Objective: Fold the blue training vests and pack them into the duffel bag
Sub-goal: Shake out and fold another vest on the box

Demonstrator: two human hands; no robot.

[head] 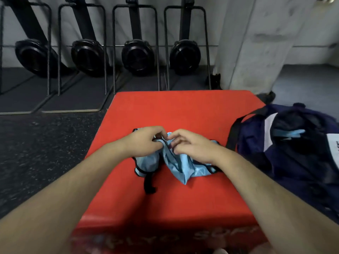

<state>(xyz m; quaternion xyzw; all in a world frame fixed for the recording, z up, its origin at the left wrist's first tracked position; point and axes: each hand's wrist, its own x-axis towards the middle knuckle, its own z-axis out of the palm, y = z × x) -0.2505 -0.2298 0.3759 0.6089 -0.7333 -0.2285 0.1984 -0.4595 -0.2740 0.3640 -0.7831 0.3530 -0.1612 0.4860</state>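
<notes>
A light blue training vest [180, 166] with black trim lies crumpled on the red padded box [183, 110]. My left hand [145, 142] and my right hand [190, 145] meet over its upper middle, and each pinches a bunch of the blue cloth. A black strap of the vest trails toward me on the red surface. The navy duffel bag [286, 158] with white panels stands at the right edge of the box, its top open. A piece of light blue cloth [288, 133] shows inside the bag's opening.
Several black rowing machines [137, 55] stand upright on metal frames along the back wall. A grey concrete pillar [256, 43] rises behind the box on the right. Dark speckled rubber floor [45, 143] lies to the left.
</notes>
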